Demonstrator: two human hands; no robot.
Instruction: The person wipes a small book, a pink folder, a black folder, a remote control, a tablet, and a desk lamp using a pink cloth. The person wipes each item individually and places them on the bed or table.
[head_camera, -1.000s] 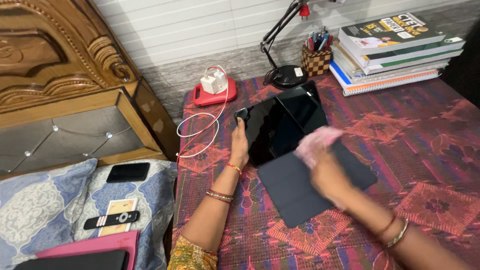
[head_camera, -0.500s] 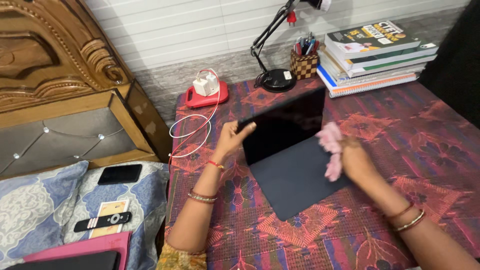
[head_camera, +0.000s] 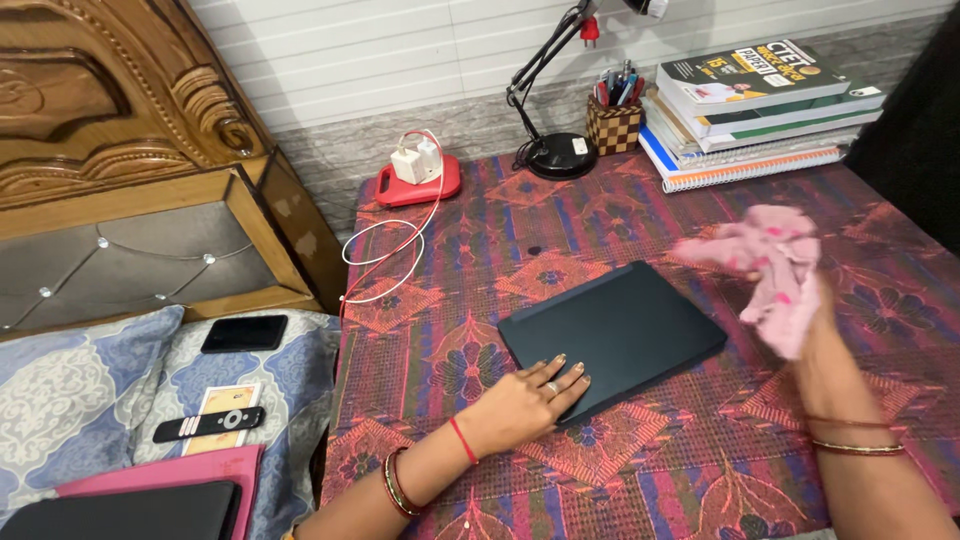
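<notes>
Landmark: the closed dark tablet case (head_camera: 618, 330), lying flat on the patterned red and purple tablecloth (head_camera: 620, 470).
Left hand: the left hand (head_camera: 525, 400) rests palm down on the near left corner of the tablet case, fingers spread and flat, touching the cover without gripping it.
Right hand: the right hand (head_camera: 800, 320) is raised above the table to the right of the tablet case, clenched around a pink cloth (head_camera: 770, 265); the fingers are mostly hidden by the fabric.
Pink cloth: bunched and hanging loose from the right hand, clear of the tablet case and off the table.
Wrists: both forearms wear bangles, and the left wrist also has a red thread.
Bed side: left of the tablet case, beyond the table edge, lies a patterned pillow (head_camera: 90, 390) with a black remote (head_camera: 208, 424) on a card, a black phone (head_camera: 244, 333) further back, and a pink-edged dark case (head_camera: 140, 505) at the near corner.
Cable: a white cable (head_camera: 385, 262) loops on the cloth behind and left of the tablet case, running to a white charger (head_camera: 415, 160) on a red socket board (head_camera: 418, 182).
Far edge: behind the tablet case stand a black desk lamp (head_camera: 548, 150) and a checked pen holder (head_camera: 612, 120).
Books: a stack of books (head_camera: 760, 110) sits behind and to the right of the tablet case, by the wall.
Headboard: a carved wooden headboard (head_camera: 110, 110) stands far left of the tablet case.
</notes>
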